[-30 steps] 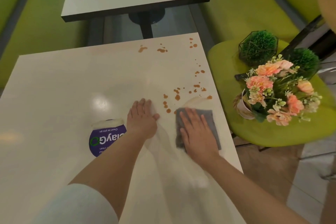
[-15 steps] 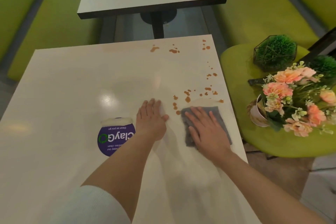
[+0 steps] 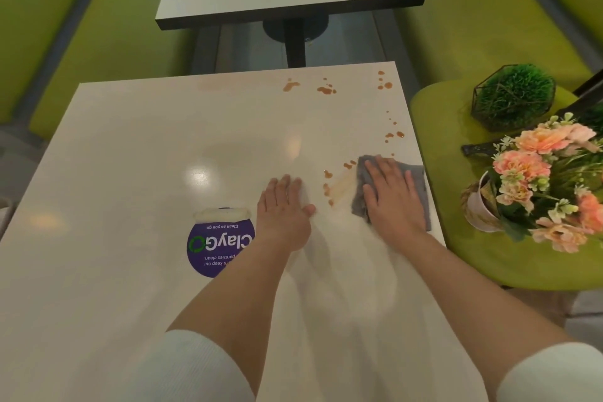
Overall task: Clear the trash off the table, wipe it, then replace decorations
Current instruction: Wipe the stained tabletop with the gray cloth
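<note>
1. While the right hand (image 3: 393, 196) presses flat, fingers spread, on the grey cloth (image 3: 414, 188) near the worktop (image 3: 137, 153) right edge to scrub the orange spills (image 3: 326, 90), the left hand (image 3: 284, 209) lies flat, probably bracing.
2. Flower pot (image 3: 483, 206) and caged green ball (image 3: 514, 96) wait on the chair (image 3: 437, 114), apparently out of the wipe's way.
3. Sticker (image 3: 217, 246) text is partly hidden by the arm.

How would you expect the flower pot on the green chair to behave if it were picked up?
The flower pot already leans on the green chair, so it probably tips easily. Its bouquet spreads far wider than the pot, likely top-heavy. The blooms look artificial, so probably light.
</note>
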